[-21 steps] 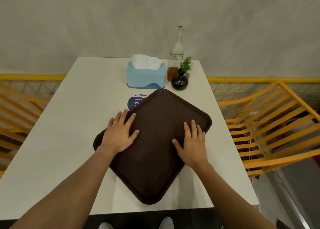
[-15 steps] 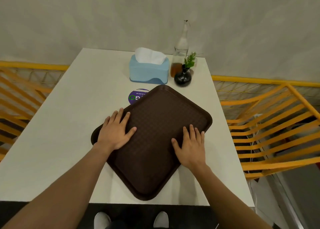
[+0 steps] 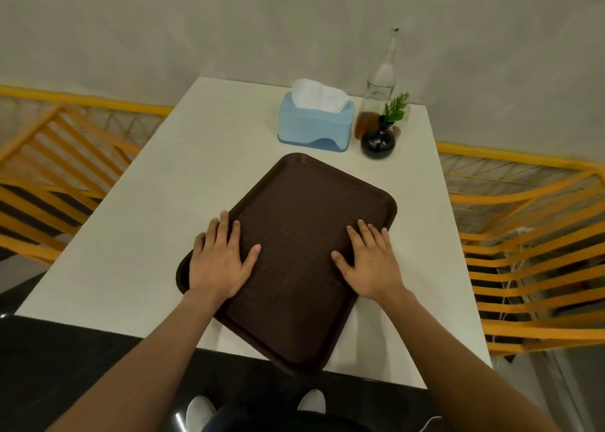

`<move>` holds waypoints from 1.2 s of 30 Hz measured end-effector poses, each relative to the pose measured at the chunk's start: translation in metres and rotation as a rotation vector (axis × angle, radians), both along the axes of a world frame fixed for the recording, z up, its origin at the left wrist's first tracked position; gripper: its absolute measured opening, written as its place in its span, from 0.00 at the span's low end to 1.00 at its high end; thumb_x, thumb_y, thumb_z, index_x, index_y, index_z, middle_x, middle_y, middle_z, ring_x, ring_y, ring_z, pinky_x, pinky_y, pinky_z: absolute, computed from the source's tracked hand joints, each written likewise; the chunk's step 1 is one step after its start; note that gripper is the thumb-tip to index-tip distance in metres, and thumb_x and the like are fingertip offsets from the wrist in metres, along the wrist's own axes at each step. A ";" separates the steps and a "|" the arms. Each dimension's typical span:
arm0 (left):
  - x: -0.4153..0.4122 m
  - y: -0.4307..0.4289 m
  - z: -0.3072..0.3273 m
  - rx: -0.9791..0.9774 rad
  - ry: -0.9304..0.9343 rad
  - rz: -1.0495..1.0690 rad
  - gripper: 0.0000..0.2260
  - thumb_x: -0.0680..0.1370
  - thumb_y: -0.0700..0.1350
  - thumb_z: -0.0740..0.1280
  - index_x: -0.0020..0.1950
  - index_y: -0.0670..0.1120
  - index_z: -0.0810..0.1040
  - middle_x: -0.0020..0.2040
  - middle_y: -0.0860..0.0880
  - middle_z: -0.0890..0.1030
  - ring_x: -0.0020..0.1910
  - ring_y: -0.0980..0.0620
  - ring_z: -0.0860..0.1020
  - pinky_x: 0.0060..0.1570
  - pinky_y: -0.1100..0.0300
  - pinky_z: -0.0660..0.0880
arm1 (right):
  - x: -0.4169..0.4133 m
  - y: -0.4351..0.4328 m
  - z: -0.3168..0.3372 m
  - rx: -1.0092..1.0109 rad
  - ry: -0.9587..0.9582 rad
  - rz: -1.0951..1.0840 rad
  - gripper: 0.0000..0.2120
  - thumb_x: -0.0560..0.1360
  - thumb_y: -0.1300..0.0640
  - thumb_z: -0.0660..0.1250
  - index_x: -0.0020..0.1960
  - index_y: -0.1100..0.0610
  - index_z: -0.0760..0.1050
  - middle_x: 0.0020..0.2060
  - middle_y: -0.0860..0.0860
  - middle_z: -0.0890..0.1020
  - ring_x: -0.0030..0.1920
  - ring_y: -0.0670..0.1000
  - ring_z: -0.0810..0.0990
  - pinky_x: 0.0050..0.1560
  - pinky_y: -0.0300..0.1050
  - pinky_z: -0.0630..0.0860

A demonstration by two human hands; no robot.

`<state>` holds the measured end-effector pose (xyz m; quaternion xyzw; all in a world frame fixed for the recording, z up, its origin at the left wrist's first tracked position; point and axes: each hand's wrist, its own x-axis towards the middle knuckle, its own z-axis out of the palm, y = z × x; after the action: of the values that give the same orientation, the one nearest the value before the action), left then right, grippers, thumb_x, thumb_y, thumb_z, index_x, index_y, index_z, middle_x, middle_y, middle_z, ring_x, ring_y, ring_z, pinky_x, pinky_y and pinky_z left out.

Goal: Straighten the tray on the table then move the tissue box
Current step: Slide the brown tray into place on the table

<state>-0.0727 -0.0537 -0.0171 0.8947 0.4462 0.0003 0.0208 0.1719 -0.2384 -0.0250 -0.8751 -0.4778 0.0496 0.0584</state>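
You are pressing your left hand [image 3: 220,265] and right hand [image 3: 371,265] flat and open on the tray [image 3: 306,235] — it is lying crooked. The tissue box [image 3: 315,123] is waiting — not moved yet.

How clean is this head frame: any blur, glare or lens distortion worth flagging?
Head view: wide-angle bending curves the table edges and the orange chairs, which smear toward the borders; soft, even light, faint shadows; small glints on the black vase; tray and both hands stay fairly sharp.

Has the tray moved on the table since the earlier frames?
Yes. The tray has turned clockwise, now covering the purple sticker near the tissue box; its near corner overhangs the table edge.
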 end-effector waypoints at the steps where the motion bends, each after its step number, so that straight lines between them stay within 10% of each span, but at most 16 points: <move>1: -0.006 -0.001 -0.001 0.000 0.000 0.018 0.38 0.79 0.69 0.42 0.80 0.46 0.61 0.82 0.43 0.54 0.80 0.42 0.55 0.75 0.43 0.56 | 0.000 0.004 0.001 0.001 0.007 0.020 0.40 0.78 0.29 0.43 0.81 0.52 0.58 0.80 0.54 0.58 0.80 0.56 0.52 0.76 0.50 0.34; 17: -0.102 0.026 0.012 -0.007 0.057 0.200 0.40 0.78 0.69 0.41 0.80 0.45 0.62 0.80 0.40 0.59 0.76 0.40 0.62 0.75 0.42 0.59 | -0.047 0.104 0.018 0.051 -0.028 0.107 0.36 0.80 0.30 0.45 0.78 0.51 0.65 0.79 0.53 0.61 0.80 0.55 0.51 0.78 0.56 0.43; 26: -0.136 0.080 0.023 0.107 0.119 0.100 0.35 0.76 0.70 0.48 0.63 0.47 0.79 0.64 0.42 0.76 0.68 0.40 0.69 0.76 0.39 0.51 | -0.116 0.108 0.031 0.234 0.047 -0.195 0.29 0.80 0.43 0.65 0.76 0.55 0.66 0.71 0.56 0.70 0.69 0.59 0.68 0.65 0.58 0.71; 36: -0.155 0.121 -0.011 -0.027 -0.079 -0.069 0.39 0.79 0.70 0.39 0.83 0.47 0.47 0.83 0.47 0.48 0.81 0.46 0.45 0.78 0.49 0.40 | -0.152 0.099 0.007 0.133 0.075 -0.285 0.27 0.83 0.48 0.58 0.79 0.58 0.59 0.75 0.58 0.68 0.75 0.61 0.63 0.75 0.61 0.60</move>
<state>-0.2279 0.0673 -0.0285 0.9084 0.4140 0.0287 0.0504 0.0200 -0.1392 -0.0179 -0.9257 -0.3486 0.0417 0.1404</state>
